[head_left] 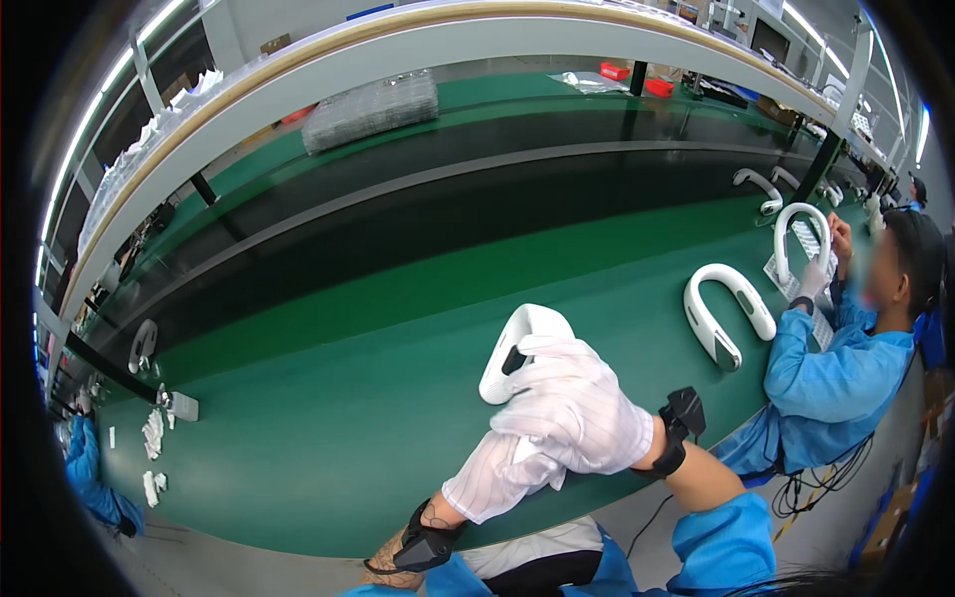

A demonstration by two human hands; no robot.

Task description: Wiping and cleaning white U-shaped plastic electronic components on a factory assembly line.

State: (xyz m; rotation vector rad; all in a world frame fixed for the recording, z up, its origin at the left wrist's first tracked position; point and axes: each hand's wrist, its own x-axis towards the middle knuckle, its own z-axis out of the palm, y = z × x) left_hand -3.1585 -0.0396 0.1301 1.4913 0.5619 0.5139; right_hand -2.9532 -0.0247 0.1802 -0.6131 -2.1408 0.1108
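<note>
A white U-shaped neck fan (502, 348) is in front of me, just above or on the green tabletop; its near part is hidden by my gloves. My right hand (587, 398), in a thin white striped glove, reaches over from the right with its fingers curled round the near part of the fan. My left hand (502, 463), gloved alike, comes in from below and runs under the right one. Its fingers are hidden there, so its grip does not show. Black bands are strapped on both wrists.
Another white neck fan (701, 323) lies on the green table (328, 438) to the right. Beyond it a co-worker (836, 358) in blue holds a similar fan (783, 244). White scraps (153, 435) lie far left. A shelf beam (477, 40) spans above a dark belt (378, 219).
</note>
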